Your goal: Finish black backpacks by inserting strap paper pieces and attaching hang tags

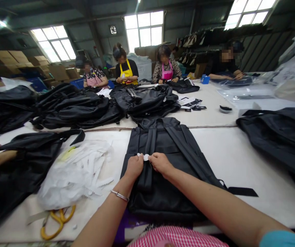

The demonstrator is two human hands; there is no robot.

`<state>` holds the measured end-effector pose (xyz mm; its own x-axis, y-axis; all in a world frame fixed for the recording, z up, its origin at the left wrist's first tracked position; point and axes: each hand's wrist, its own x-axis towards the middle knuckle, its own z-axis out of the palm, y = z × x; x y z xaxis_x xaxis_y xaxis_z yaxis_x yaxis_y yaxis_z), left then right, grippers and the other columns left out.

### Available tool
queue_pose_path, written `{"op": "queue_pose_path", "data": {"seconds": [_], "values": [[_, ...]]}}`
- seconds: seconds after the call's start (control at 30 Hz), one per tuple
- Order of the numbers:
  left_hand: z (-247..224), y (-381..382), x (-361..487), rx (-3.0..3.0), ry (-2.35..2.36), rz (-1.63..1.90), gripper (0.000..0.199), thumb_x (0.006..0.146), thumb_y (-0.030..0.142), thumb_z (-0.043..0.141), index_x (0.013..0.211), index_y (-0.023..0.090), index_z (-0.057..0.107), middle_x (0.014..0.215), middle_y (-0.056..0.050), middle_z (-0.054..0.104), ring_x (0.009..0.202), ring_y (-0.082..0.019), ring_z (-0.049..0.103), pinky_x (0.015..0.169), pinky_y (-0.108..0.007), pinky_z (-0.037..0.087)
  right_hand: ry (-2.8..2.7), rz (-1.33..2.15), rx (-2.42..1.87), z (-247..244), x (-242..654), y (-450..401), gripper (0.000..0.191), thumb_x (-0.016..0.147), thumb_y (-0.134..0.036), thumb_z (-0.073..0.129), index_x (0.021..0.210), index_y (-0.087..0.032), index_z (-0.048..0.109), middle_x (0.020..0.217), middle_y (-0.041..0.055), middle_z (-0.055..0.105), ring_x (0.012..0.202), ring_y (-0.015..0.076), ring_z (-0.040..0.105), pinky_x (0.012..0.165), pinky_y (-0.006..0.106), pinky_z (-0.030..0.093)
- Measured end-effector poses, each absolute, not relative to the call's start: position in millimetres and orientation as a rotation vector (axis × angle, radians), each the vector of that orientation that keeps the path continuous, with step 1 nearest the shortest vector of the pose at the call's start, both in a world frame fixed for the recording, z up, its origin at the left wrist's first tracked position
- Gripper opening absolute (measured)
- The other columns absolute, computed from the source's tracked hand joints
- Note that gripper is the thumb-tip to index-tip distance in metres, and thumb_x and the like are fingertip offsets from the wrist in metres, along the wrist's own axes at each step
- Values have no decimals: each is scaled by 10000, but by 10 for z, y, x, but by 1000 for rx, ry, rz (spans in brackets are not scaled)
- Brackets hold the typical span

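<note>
Small white piece point(146, 157) pinched over a black backpack point(166, 197)
Your left hand point(135, 166) and right hand point(161, 163) each grip its edge between fingertips; the backpack lies before you on the white surface point(226, 144).

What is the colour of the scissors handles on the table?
The scissors handles are yellow-orange; they show best in the head view.

No readable text, loose black-and-white cards point(187, 101), print illegible (too small)
</note>
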<state>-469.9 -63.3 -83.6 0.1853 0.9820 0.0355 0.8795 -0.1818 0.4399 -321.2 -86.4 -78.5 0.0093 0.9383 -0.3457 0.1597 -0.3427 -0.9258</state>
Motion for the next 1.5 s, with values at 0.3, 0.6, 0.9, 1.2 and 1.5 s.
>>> {"op": "queue_pose_path", "data": {"seconds": [0.3, 0.6, 0.9, 1.2, 1.5], "values": [[-734, -700, -4707, 1646, 1706, 668, 498, 853, 543, 483, 633, 140, 675, 664, -74, 684, 668, -206, 626, 581, -271, 398, -845, 1650, -1702, -763, -3177, -758, 325, 865, -457, 548, 717, -168, 533, 524, -32, 485, 348, 70, 389, 333, 183, 254], [-757, -694, -4669, 1742, 1657, 607, 415, 822, 523, 548, 751, 154, 725, 751, -81, 723, 767, -224, 668, 640, -274, 419, -920, 1547, -1731, -809, -3248, -688, 238, 781, -242, 634, 606, -180, 486, 432, -28, 481, 352, 103, 446, 351, 207, 310], [-863, -707, -4637, 1862, 1697, 714, 309, 853, 327, 490, 724, 159, 714, 714, -54, 711, 672, -166, 626, 638, -263, 393, -1064, 1417, -1626, -911, -3206, -769, 271, 853, -194, 555, 589, -179, 497, 380, -59, 453, 352, 85, 435, 390, 192, 313], [-900, -647, -4741, 1555, 1516, 737, 425, 833, 497, 500, 709, 138, 689, 709, -37, 677, 673, -173, 587, 588, -248, 416, -1079, 1537, -1533, -991, -3131, -761, 254, 883, -320, 535, 676, -174, 521, 428, -51, 502, 346, 81, 442, 366, 178, 338], [-852, -667, -4661, 1312, 1456, 723, 504, 711, 613, 653, 842, 134, 737, 768, -63, 715, 707, -188, 630, 605, -260, 460, -1046, 1531, -1636, -923, -3177, -792, 232, 816, -325, 617, 664, -166, 543, 459, -24, 523, 377, 103, 478, 350, 193, 330]]}}
